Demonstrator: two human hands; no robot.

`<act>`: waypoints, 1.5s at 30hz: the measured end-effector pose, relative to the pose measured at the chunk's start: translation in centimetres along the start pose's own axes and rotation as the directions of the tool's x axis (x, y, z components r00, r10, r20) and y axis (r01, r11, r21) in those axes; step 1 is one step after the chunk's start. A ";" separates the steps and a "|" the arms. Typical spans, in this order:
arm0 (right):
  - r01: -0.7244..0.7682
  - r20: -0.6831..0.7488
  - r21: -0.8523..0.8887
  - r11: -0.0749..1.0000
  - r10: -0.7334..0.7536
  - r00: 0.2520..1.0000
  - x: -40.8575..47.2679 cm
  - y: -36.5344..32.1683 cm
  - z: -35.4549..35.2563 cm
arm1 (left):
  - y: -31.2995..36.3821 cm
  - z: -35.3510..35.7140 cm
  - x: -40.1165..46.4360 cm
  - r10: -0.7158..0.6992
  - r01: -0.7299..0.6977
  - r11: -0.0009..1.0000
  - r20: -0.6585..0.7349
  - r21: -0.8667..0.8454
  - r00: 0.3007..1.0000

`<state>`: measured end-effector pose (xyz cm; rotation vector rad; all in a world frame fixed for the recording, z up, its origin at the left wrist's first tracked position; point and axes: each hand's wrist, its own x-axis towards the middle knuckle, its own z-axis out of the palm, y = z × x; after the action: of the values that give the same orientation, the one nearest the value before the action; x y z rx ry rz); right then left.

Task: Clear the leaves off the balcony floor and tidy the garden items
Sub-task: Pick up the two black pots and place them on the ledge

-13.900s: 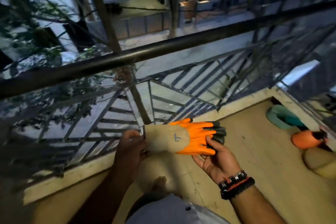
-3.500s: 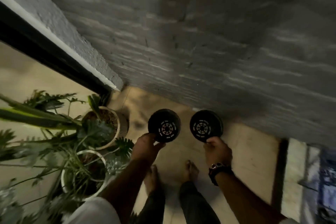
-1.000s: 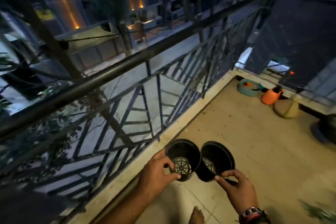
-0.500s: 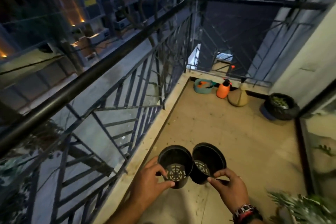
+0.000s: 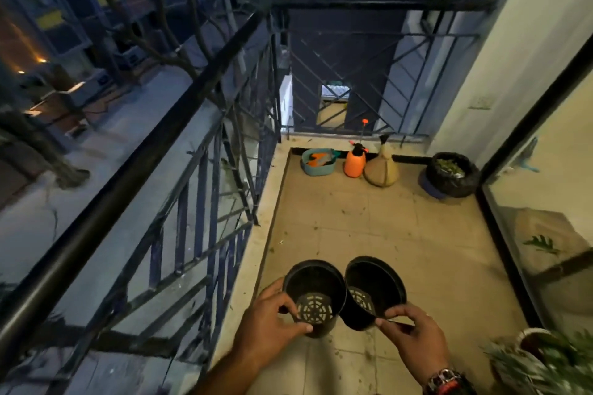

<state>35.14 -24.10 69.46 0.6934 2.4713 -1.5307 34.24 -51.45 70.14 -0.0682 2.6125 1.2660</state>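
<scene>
Pots (image 5: 314, 295) remain gripped; balcony floor (image 5: 369, 228) fills view.

Two empty plant pots are held side by side above the balcony floor (image 5: 369, 228), the left pot (image 5: 313, 293) gripped by the left hand (image 5: 268, 327) and the right pot (image 5: 373, 290) pinched by the right hand (image 5: 412, 335), rims touching. The railing (image 5: 179, 151) is positioned to the left. Along the far edge, a basin (image 5: 318, 162), a pump sprayer (image 5: 355, 161), a sack (image 5: 382, 168) and a filled tub (image 5: 451, 174) are ranged left to right; a potted plant (image 5: 545, 359) is located at near right.
</scene>
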 end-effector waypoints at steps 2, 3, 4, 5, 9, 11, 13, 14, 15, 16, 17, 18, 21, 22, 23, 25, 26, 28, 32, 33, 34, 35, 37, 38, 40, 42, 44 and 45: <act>-0.024 -0.017 0.005 1.000 0.025 1.000 1.4 -0.8 0.5 | 0.0 -1.2 2.4 0.021 -0.022 0.999 0.045 0.034 0.999; -0.031 -0.032 0.010 0.999 0.031 0.999 2.3 -1.2 0.6 | 0.1 -1.6 3.6 0.030 -0.034 0.998 0.066 0.057 0.997; -0.037 -0.045 0.013 0.999 0.037 0.998 3.2 -1.5 0.7 | 0.2 -1.9 4.8 0.045 -0.051 0.995 0.079 0.080 0.996; -0.041 -0.053 0.018 0.999 0.042 0.998 4.1 -2.0 0.7 | 0.5 -2.1 5.8 0.066 -0.074 0.993 0.086 0.089 0.994; -0.049 -0.076 0.036 0.998 0.052 0.996 8.9 -3.6 0.4 | 1.4 -1.4 10.7 0.096 -0.103 0.993 0.114 0.055 0.989; -0.027 -0.083 0.046 0.999 0.031 0.996 12.1 -4.3 -0.3 | 2.4 -0.4 13.5 0.107 -0.113 0.992 0.122 0.046 0.987; -0.006 -0.084 0.052 0.999 0.010 0.996 15.2 -5.3 -1.3 | 3.9 0.7 16.3 0.125 -0.128 0.991 0.105 0.024 0.987; 0.006 -0.083 0.057 0.998 -0.002 0.997 16.7 -5.7 -1.7 | 4.5 1.2 17.6 0.135 -0.137 0.990 0.087 0.022 0.987; 0.014 -0.082 0.056 0.998 -0.009 0.997 17.9 -6.2 -2.0 | 5.0 1.5 18.6 0.134 -0.137 0.990 0.064 0.035 0.989; 0.012 -0.079 0.063 0.998 -0.007 0.997 19.3 -6.6 -2.4 | 5.7 1.9 19.8 0.133 -0.136 0.990 0.058 0.039 0.989; 0.006 -0.076 0.068 0.998 0.000 0.997 20.3 -6.9 -2.8 | 6.2 2.1 20.9 0.129 -0.132 0.990 0.071 0.043 0.989; 0.011 -0.071 0.063 0.998 -0.007 0.997 21.7 -7.3 -3.3 | 6.7 2.4 22.2 0.122 -0.125 0.991 0.079 0.043 0.989; 0.005 -0.026 0.035 0.999 -0.004 1.000 25.5 -8.2 -4.5 | 8.1 2.9 25.0 0.066 -0.067 0.998 0.058 0.016 0.996; 0.006 -0.011 0.025 1.000 -0.006 1.000 26.7 -8.4 -4.7 | 8.5 3.1 25.7 0.031 -0.031 1.000 0.049 0.003 0.998; 0.013 0.002 0.026 1.000 -0.013 1.000 27.9 -8.6 -4.8 | 8.5 3.2 26.4 0.013 -0.013 1.000 0.044 -0.001 0.999; 0.026 0.007 0.032 0.999 -0.026 1.000 29.8 -9.3 -4.8 | 8.3 3.4 27.6 0.011 -0.011 1.000 0.047 -0.005 0.999; 0.024 0.007 0.036 0.999 -0.024 1.000 30.9 -9.8 -4.7 | 8.1 3.4 28.5 0.009 -0.008 1.000 0.053 -0.009 0.999; 0.018 0.007 0.044 0.999 -0.019 1.000 32.7 -10.6 -4.1 | 7.6 3.2 30.6 -0.015 0.016 1.000 0.053 -0.017 0.998; 0.040 0.014 0.012 0.999 -0.040 0.999 36.6 -12.3 -2.3 | 7.3 2.4 35.3 -0.029 0.030 0.999 0.030 -0.021 0.999; 0.044 0.017 0.003 0.999 -0.044 0.999 37.7 -12.8 -1.7 | 7.1 2.1 36.6 -0.018 0.018 1.000 0.022 -0.025 1.000; 0.041 0.016 -0.006 0.999 -0.041 0.999 38.7 -13.4 -1.1 | 7.0 1.7 37.8 0.001 0.000 0.999 0.013 -0.033 1.000; 0.039 0.011 -0.013 0.999 -0.039 0.999 39.7 -14.0 -0.6 | 6.9 1.4 39.0 0.017 -0.016 0.999 0.012 -0.033 1.000; 0.035 -0.002 -0.008 0.999 -0.035 0.999 42.0 -15.2 0.9 | 6.7 0.4 41.4 0.027 -0.027 0.999 0.022 -0.020 0.999; 0.039 -0.005 -0.004 0.999 -0.039 0.999 43.3 -16.0 1.6 | 6.6 -0.1 42.8 0.017 -0.016 1.000 0.029 -0.020 0.999; 0.044 -0.005 -0.009 0.999 -0.044 0.999 45.5 -17.4 2.9 | 6.1 -1.0 45.1 0.000 0.002 0.999 0.036 -0.034 0.999; 0.042 -0.002 -0.037 0.998 -0.043 0.999 48.0 -19.1 4.1 | 5.5 -2.2 47.6 -0.009 0.010 0.999 0.044 -0.032 0.999; 0.040 0.009 -0.051 0.998 -0.039 0.999 50.4 -21.1 5.7 | 4.8 -3.7 50.1 0.003 -0.003 1.000 0.055 -0.006 0.998; 0.051 0.013 -0.053 0.997 -0.051 0.999 51.6 -22.0 6.4 | 4.5 -4.3 51.2 0.017 -0.018 1.000 0.060 0.010 0.998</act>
<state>-21.13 -22.27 65.54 0.6156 2.5299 -1.4761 -16.90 -48.89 64.33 -0.0052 2.5742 1.2408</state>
